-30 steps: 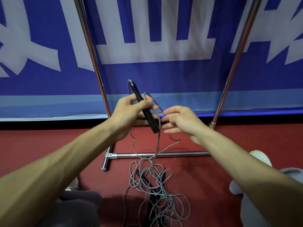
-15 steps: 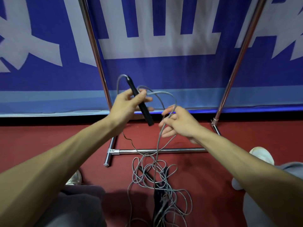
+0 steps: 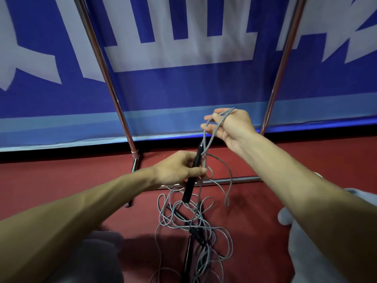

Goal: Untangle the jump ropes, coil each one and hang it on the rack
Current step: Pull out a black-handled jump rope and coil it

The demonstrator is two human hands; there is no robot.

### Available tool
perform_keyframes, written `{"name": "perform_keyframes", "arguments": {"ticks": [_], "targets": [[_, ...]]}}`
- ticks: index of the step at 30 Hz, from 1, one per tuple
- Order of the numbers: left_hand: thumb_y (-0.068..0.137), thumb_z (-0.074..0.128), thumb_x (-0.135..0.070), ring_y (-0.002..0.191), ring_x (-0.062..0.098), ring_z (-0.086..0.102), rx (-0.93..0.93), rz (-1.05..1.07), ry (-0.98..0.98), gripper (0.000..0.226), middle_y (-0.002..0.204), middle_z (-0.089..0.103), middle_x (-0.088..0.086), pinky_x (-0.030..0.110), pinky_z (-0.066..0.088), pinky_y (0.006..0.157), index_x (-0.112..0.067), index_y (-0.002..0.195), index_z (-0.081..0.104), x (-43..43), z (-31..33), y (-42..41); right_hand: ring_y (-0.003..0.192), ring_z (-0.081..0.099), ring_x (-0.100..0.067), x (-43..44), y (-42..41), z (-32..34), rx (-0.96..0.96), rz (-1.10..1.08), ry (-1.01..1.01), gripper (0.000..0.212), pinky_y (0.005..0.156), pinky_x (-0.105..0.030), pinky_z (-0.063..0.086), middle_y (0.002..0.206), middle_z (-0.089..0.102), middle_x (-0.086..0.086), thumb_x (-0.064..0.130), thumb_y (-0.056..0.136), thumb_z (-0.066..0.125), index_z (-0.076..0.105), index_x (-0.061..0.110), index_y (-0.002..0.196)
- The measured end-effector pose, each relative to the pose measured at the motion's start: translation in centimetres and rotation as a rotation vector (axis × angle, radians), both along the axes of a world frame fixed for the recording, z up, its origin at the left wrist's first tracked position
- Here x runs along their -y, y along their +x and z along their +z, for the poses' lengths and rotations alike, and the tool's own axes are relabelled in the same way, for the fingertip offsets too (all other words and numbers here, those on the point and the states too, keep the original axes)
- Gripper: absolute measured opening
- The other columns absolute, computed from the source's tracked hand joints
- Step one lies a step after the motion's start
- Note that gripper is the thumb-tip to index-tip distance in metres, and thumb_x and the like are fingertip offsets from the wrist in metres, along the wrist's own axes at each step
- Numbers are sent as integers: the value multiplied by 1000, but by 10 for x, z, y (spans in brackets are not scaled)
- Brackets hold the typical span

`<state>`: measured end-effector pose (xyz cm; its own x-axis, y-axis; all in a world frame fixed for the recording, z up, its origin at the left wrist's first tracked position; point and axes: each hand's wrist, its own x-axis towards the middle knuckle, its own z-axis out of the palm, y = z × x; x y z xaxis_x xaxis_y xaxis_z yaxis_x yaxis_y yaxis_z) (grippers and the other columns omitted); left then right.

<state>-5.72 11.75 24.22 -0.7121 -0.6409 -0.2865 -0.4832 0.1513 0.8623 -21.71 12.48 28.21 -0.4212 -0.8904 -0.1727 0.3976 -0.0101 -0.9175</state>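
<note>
My left hand [image 3: 180, 168] grips a black jump rope handle [image 3: 191, 180], held nearly upright just above the floor. Grey rope [image 3: 212, 135] runs from the handle's top up to my right hand [image 3: 228, 127], which is raised higher and to the right, with a loop of the rope caught in its curled fingers. More grey rope hangs in slack loops [image 3: 228, 180] below both hands. A tangled pile of grey ropes with other black handles [image 3: 193, 231] lies on the red floor beneath. The chrome rack [image 3: 114, 92] stands right behind the hands.
The rack's second upright [image 3: 279, 74] rises at the right and its low crossbar [image 3: 240, 179] runs along the floor. A blue and white banner [image 3: 183, 88] covers the wall behind. My knees in grey trousers [image 3: 98, 254] and a white shoe [image 3: 283, 217] flank the pile.
My left hand has dropped lower and tipped the handle upright. My right hand has risen up and to the right, drawing the rope loop out from the handle.
</note>
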Motion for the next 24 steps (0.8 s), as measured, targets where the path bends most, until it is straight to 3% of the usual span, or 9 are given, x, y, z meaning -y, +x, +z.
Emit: {"name": "perform_keyframes", "arguments": {"ticks": [4, 8, 10, 13, 16, 18, 20, 22, 24], "targets": [[96, 58, -11, 73, 16, 71, -127, 114, 27, 7, 85, 72, 14, 31, 57, 61, -12, 89, 56, -1, 9, -5, 54, 65, -26, 5, -9, -4, 72, -97, -8, 15, 53, -30, 59, 85, 57, -21, -11, 96, 41, 48, -1, 88], [96, 57, -10, 67, 19, 72, -336, 290, 39, 6, 80, 74, 8, 28, 57, 56, -13, 91, 60, 3, 29, -5, 47, 66, -19, 3, 1, -16, 49, 45, 65, 14, 51, -26, 58, 83, 62, -19, -10, 94, 42, 52, -1, 99], [95, 57, -9, 66, 23, 72, -457, 399, 49, 9, 81, 72, 12, 27, 55, 54, -13, 87, 59, 7, 40, -4, 52, 67, -16, 2, 10, -24, -109, 178, 121, 18, 55, -28, 59, 81, 66, -16, -10, 92, 47, 56, 0, 105], [97, 53, -8, 72, 28, 72, -623, 524, 82, 7, 80, 72, 10, 33, 58, 59, -10, 92, 55, 15, 57, 2, 80, 66, -21, 5, 18, -40, -559, 270, 195, 22, 83, -40, 55, 96, 72, -16, -4, 90, 51, 64, 12, 93], [98, 51, -7, 77, 30, 74, -729, 596, 78, 1, 79, 72, 9, 40, 61, 64, -7, 97, 51, 25, 65, 15, 97, 65, -19, 5, 24, -47, -842, 299, 182, 41, 89, -31, 51, 98, 71, -4, -10, 82, 41, 66, 22, 89], [99, 53, -9, 82, 31, 74, -774, 659, 102, 8, 84, 71, 11, 43, 61, 71, -9, 91, 52, 30, 65, 23, 97, 63, -15, 0, 30, -46, -836, 416, 161, 44, 76, -18, 48, 101, 70, -5, -15, 82, 40, 67, 17, 98], [99, 53, -10, 83, 30, 74, -833, 717, 160, 11, 88, 71, 13, 42, 61, 71, -8, 88, 53, 35, 63, 29, 97, 61, -13, -6, 38, -44, -733, 648, 149, 42, 70, -14, 45, 109, 68, -11, -17, 84, 42, 64, 10, 107], [99, 54, -9, 82, 29, 74, -881, 751, 195, 8, 88, 72, 14, 37, 61, 67, -5, 91, 54, 38, 63, 33, 94, 62, -15, -9, 46, -46, -740, 829, 158, 29, 78, -26, 50, 108, 67, -11, -10, 89, 49, 61, 13, 103], [99, 53, -8, 83, 29, 74, -867, 755, 172, 7, 90, 72, 14, 36, 60, 67, -3, 93, 54, 40, 64, 37, 81, 64, -20, -10, 51, -49, -769, 864, 200, 17, 75, -34, 57, 96, 65, -11, -1, 95, 50, 56, 15, 96]]}}
